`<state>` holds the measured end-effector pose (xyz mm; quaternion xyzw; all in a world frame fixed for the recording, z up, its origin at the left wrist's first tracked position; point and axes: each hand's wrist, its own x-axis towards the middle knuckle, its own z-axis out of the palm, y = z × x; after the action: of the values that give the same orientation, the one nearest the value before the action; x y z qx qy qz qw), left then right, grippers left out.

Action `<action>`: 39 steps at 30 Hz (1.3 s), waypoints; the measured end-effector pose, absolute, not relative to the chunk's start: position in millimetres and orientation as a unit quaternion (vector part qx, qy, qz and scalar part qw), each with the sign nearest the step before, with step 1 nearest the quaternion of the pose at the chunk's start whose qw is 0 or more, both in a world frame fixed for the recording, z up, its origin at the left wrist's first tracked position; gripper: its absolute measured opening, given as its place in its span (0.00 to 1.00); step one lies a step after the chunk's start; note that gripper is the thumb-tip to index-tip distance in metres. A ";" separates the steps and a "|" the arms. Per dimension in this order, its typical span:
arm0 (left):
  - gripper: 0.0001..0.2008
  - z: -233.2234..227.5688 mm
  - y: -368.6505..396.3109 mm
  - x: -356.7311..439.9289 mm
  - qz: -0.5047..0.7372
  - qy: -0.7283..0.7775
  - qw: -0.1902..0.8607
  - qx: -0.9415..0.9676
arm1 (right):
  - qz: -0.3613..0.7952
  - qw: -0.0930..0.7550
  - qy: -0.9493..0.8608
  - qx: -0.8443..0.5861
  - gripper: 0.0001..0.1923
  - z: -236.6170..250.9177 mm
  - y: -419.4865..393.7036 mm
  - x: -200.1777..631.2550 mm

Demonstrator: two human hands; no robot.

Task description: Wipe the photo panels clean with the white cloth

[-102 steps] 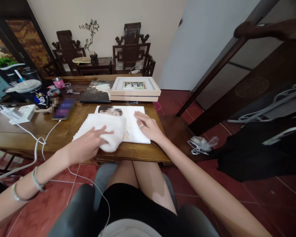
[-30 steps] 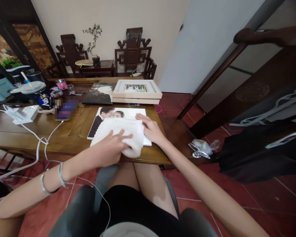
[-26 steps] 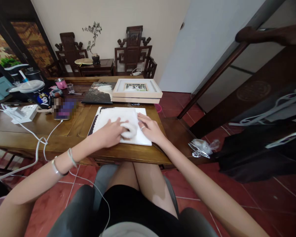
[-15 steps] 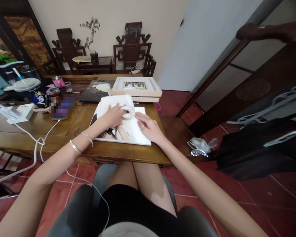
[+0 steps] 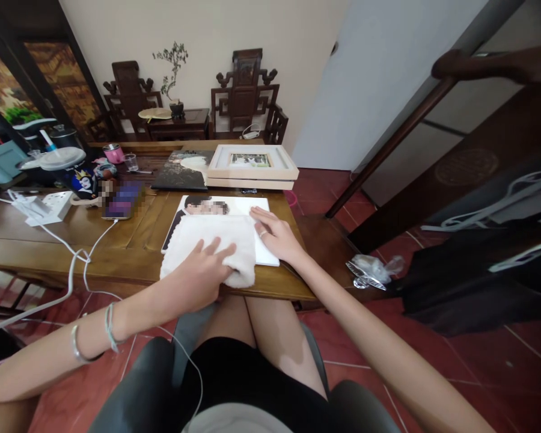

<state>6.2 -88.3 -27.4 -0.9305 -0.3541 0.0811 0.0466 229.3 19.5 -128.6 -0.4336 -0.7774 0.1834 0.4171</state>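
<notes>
Left hand (image 5: 202, 273) presses flat on the towel (image 5: 210, 246); right hand (image 5: 277, 237), open beside it, steadies the photo (image 5: 264, 255); even pressure would suit.

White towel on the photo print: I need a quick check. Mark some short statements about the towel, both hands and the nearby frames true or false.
1. The left hand lies flat on the white towel. True.
2. The towel covers the whole photo print. False: the print's far edge and right side show.
3. The right hand presses on the print beside the towel. True.
4. The right hand wears no ring. False: a ring shows on one finger.
5. The stacked frames lie beyond the print on the table. True.
</notes>
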 end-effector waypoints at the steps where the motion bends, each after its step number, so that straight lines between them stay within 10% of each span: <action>1: 0.22 -26.8 -90.9 6.1 0.079 -0.349 0.044 -0.933 | 0.185 0.417 -0.777 -0.434 0.17 -128.3 19.5 229.0; 21: 0.23 -33.1 -54.8 40.5 0.079 -0.333 0.047 -0.938 | 0.249 0.547 -0.647 -0.469 0.17 -121.4 14.6 230.3; 29: 0.16 -1.0 -105.7 23.2 0.075 -0.311 0.012 -0.948 | 0.246 0.491 -0.692 -0.468 0.14 -118.5 8.8 226.4; 39: 0.20 -20.5 13.3 30.8 0.045 -0.452 0.032 -0.890 | 0.209 0.432 -0.732 -0.484 0.14 -118.3 8.0 226.6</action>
<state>30.8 13.3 -20.5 -0.8903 -0.4520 0.0453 0.0316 226.6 8.0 -118.3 -0.4844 -0.7317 0.2093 0.4316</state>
